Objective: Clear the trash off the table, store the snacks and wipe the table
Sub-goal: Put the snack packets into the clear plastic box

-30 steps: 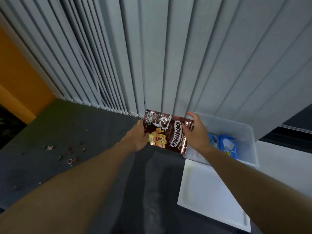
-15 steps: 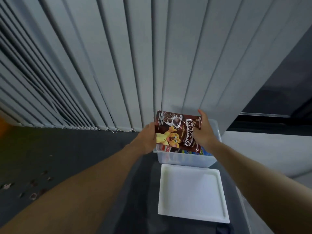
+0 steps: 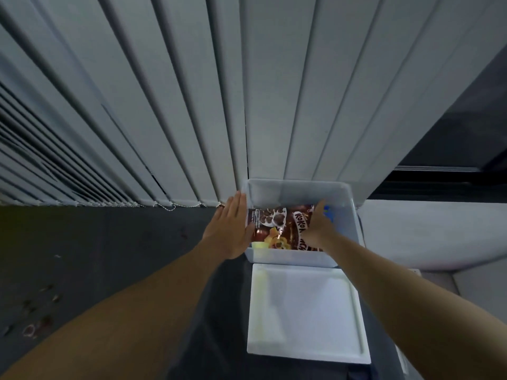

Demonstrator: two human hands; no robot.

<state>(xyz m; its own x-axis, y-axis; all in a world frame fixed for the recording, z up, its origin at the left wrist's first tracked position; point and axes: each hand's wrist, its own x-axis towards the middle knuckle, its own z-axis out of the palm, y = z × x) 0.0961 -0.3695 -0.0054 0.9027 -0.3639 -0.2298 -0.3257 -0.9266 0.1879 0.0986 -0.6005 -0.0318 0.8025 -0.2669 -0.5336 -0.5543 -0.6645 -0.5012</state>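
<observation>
"Beside the window blinds [image 3: 192, 105], at the far end of the dark table [image 3: 123, 242]: a person lowers a brown cereal packet [image 3: 274, 229] into a white plastic box [image 3: 299, 185]. Is it down?"

"Near enough. It lies inside the box, slanted over what is stored there, with a blue packet [image 3: 328, 215] showing at its right."

"And the hands?"

"One plain, one doubtful. The left hand [image 3: 229, 231] is flat, fingers straight and together, set against the box's left wall, thumb at the packet's edge. The right hand [image 3: 318, 229] is inside the box on top of the packet. Whether it pinches or merely presses I cannot tell from where I stand."

"So the storing is finished?"

"Almost, by my reckoning. Its lid [image 3: 304, 311] lies off, flat on the table just in front of the box, so closing is not yet done."

"The rest?"

"Well to the left, crumbs and scraps [image 3: 30, 329] dot the table, and no cloth is in sight. Clearing that litter and wiping look like the work left."
</observation>
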